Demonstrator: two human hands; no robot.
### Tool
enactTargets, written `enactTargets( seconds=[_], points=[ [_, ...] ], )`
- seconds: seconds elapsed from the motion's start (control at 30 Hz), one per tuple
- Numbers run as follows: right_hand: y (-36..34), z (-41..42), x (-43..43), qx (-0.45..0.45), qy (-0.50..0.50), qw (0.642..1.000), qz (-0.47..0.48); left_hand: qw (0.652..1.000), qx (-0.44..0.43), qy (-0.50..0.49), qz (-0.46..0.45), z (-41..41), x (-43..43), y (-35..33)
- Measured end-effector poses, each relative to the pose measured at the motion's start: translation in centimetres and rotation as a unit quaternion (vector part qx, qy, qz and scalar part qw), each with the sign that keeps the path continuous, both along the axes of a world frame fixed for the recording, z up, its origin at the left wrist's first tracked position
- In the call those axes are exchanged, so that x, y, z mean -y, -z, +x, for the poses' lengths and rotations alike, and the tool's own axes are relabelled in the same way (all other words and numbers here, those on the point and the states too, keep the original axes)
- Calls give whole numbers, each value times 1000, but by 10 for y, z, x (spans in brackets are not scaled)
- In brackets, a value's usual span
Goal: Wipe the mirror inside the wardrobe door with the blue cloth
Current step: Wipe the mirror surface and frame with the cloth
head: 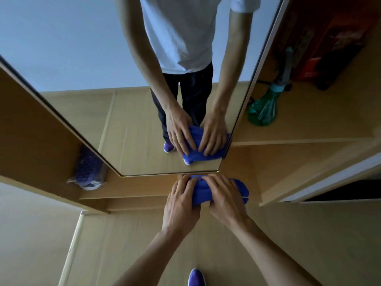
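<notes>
Mirror (92,69) is seemingly nearing done: your left hand (181,200) and right hand (225,196) are gripping the bunched blue cloth (201,194) side by side, pressing just under its 5 o'clock bottom edge

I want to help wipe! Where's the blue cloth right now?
Head view, just below centre: left hand and right hand hold the blue cloth against the door, right under the mirror's bottom edge.
</notes>
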State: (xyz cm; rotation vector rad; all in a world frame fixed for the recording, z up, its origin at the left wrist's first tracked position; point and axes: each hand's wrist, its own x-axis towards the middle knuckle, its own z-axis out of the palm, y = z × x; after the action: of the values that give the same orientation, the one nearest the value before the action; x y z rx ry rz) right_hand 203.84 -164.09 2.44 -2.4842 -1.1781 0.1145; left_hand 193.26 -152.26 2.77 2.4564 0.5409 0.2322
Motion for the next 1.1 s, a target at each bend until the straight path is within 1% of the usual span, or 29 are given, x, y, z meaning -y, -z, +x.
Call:
enactTargets(
  seconds=[0.1,0.23,0.33,0.5,0.77,0.9,1.1],
  points=[
    [-38,-4,-1,16,0,999,46,998,59,-14,-9,-9,-4,-34],
    [-89,-9,-8,16,-10,997,80,991,130,-14,-4,-20,-14,-82],
    [-132,-15,-18,36,-15,994,107,983,184,-23,-9,-26,-24,-119],
    [-205,-26,-34,56,-32,987,149,968,248,-25,-5,-35,-40,-184],
    [-318,-45,-49,179,-27,962,204,936,353,-4,1,-51,-57,-291],
    [-368,-56,-54,229,-28,946,230,920,391,12,31,-57,-65,-335],
    [-438,-70,-54,309,-42,920,237,892,442,41,83,-64,-80,-394]
  ],
)
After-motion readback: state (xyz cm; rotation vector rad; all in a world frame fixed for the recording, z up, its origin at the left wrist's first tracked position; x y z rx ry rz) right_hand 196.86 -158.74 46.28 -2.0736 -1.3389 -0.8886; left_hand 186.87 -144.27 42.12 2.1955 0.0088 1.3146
